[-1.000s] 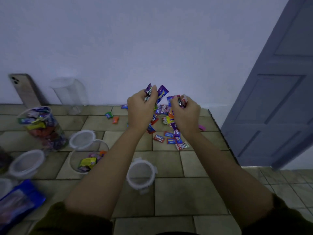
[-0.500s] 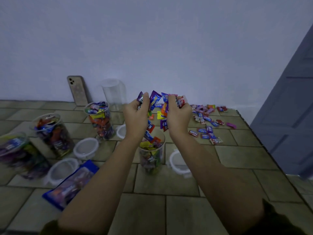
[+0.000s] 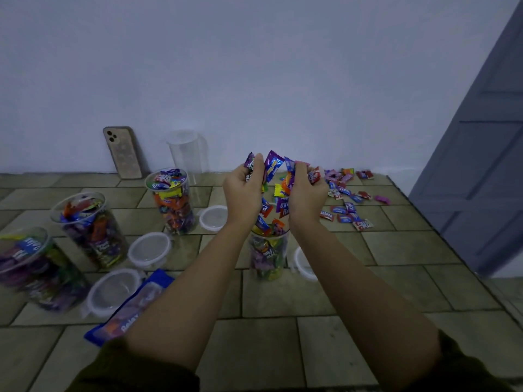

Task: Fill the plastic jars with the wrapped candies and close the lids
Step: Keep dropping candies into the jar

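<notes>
I'm in the filling step. Both hands hang together right above the open plastic jar [image 3: 268, 256], which stands directly beneath my wrists and looks to me nearly full to the rim. My left hand [image 3: 244, 190] is curled round a bunch of wrapped candies [image 3: 273, 165], thumb and fingers closed on the wrappers. My right hand [image 3: 307, 199] grips its own share the same way. The backs of both hands face me, palms turned toward each other with a narrow gap between them. Several candies show in that gap above the jar mouth; I cannot tell whether they are falling or held. My forearms reach forward and converge over the jar.

Next, I judge, I should ease both grips a little at a time so the sweets drop into the mouth and don't spill over the rim. After that comes the lid [image 3: 304, 263], which lies beside the jar under my right forearm. The loose pile [image 3: 346, 193] lies just right of my right hand. The nearest filled jar [image 3: 172, 199] stands uncovered, left of my left hand.
</notes>
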